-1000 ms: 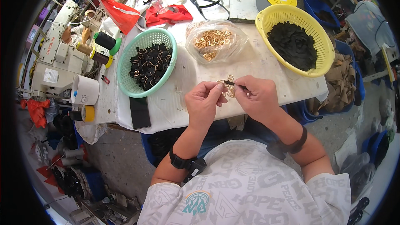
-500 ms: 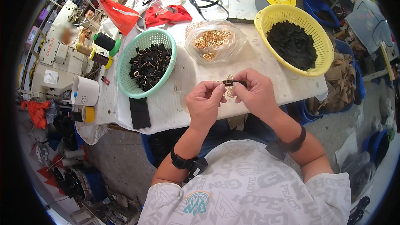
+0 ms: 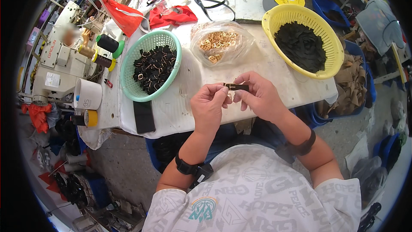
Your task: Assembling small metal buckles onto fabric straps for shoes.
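Observation:
Over the near edge of the table, my left hand (image 3: 209,105) pinches one end of a short black fabric strip (image 3: 238,87) between thumb and fingers. My right hand (image 3: 262,98) is closed around its other end, with a gold-coloured buckle (image 3: 232,84) on the strip between the hands. More gold metal shows below the strip, partly hidden by my fingers. Beyond my hands lies a clear plastic bag (image 3: 246,45) of gold buckles. A mint-green basket (image 3: 177,56) on the left holds black strips fitted with buckles. Loose black strips fill a yellow basket (image 3: 337,58) on the right.
A black phone (image 3: 144,117) lies near the table's front left edge. Thread spools (image 3: 108,44) and a sewing machine (image 3: 56,66) stand to the left. Red cloth (image 3: 174,16) and black straps (image 3: 210,1) lie at the back. A blue bin (image 3: 365,99) of tan pieces stands at the right.
The black strip now stretches between both hands, more of it showing, with its buckle lying flatter. My right hand has shifted slightly left and down.

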The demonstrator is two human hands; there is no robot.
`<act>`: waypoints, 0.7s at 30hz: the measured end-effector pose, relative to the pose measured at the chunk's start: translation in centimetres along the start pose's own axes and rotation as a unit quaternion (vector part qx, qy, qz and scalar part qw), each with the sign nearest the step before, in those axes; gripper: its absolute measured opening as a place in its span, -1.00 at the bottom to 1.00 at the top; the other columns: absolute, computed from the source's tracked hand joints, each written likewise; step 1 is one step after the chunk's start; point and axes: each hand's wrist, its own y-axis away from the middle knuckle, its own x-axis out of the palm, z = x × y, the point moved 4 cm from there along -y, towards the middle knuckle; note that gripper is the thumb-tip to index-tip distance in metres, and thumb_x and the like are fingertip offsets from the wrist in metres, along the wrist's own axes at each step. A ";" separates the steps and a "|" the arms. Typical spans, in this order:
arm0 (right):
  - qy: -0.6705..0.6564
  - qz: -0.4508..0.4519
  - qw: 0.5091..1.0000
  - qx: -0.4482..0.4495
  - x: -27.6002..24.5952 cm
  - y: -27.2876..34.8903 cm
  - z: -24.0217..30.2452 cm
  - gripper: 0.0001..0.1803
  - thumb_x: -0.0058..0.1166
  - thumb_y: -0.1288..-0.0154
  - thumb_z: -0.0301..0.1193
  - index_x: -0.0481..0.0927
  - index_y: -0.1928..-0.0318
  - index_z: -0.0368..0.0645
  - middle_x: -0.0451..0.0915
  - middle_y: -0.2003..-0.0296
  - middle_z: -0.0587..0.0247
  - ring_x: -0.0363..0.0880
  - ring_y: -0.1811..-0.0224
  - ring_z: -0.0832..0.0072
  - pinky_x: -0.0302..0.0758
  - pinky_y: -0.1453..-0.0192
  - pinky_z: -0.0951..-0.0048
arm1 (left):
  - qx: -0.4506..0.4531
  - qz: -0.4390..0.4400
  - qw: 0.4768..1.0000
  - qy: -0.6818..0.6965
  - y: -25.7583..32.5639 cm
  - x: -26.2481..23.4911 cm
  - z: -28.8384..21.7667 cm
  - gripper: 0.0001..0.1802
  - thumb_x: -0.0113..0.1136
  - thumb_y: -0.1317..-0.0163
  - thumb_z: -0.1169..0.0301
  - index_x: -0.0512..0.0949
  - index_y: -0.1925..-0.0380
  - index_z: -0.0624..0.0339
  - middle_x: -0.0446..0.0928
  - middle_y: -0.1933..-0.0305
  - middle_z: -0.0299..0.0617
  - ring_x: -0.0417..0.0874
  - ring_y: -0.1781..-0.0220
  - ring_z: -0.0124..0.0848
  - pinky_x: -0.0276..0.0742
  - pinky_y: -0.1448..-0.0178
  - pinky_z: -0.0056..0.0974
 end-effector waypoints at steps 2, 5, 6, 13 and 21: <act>0.011 -0.007 1.000 -0.011 -0.2 0.1 -0.3 -0.80 -0.01 -0.31 -0.60 0.41 0.06 -0.35 0.60 0.43 0.19 0.56 0.48 0.63 0.52 0.45 0.58 | -0.004 0.003 1.000 0.007 -0.1 0.0 0.0 -0.92 0.19 -0.21 0.56 0.56 0.33 0.38 0.58 0.49 -0.18 0.57 0.54 -0.52 0.45 0.46 -0.47; 0.022 0.019 0.999 0.032 -0.1 0.3 0.5 -0.79 0.00 -0.31 -0.58 0.42 0.06 -0.32 0.61 0.44 0.22 0.57 0.50 0.63 0.48 0.50 0.62 | -0.004 -0.001 1.000 0.014 0.0 -0.1 0.0 -0.92 0.19 -0.21 0.56 0.56 0.33 0.39 0.57 0.50 -0.18 0.57 0.55 -0.52 0.45 0.46 -0.47; 0.022 0.018 0.999 0.031 -0.3 0.3 0.4 -0.79 0.00 -0.31 -0.58 0.42 0.06 -0.32 0.61 0.44 0.22 0.57 0.50 0.63 0.48 0.50 0.62 | -0.003 -0.002 1.000 0.010 0.0 -0.1 0.1 -0.92 0.19 -0.20 0.56 0.56 0.34 0.39 0.57 0.51 -0.18 0.57 0.55 -0.52 0.44 0.47 -0.47; -0.045 0.035 0.995 0.076 -0.8 0.1 -0.4 -0.77 0.03 -0.31 -0.53 0.44 0.03 -0.28 0.64 0.42 0.20 0.59 0.56 0.61 0.41 0.57 0.67 | 0.014 -0.011 1.000 -0.024 0.1 0.1 0.0 -0.92 0.19 -0.19 0.58 0.56 0.34 0.40 0.57 0.51 -0.18 0.56 0.56 -0.52 0.44 0.47 -0.47; -0.076 0.039 0.993 0.084 -1.1 0.0 -0.5 -0.76 0.05 -0.31 -0.51 0.44 0.04 -0.32 0.65 0.41 0.19 0.60 0.55 0.60 0.42 0.57 0.66 | 0.022 -0.013 0.999 -0.021 0.1 0.3 -0.1 -0.92 0.20 -0.19 0.58 0.57 0.33 0.40 0.57 0.49 -0.19 0.55 0.56 -0.53 0.43 0.48 -0.47</act>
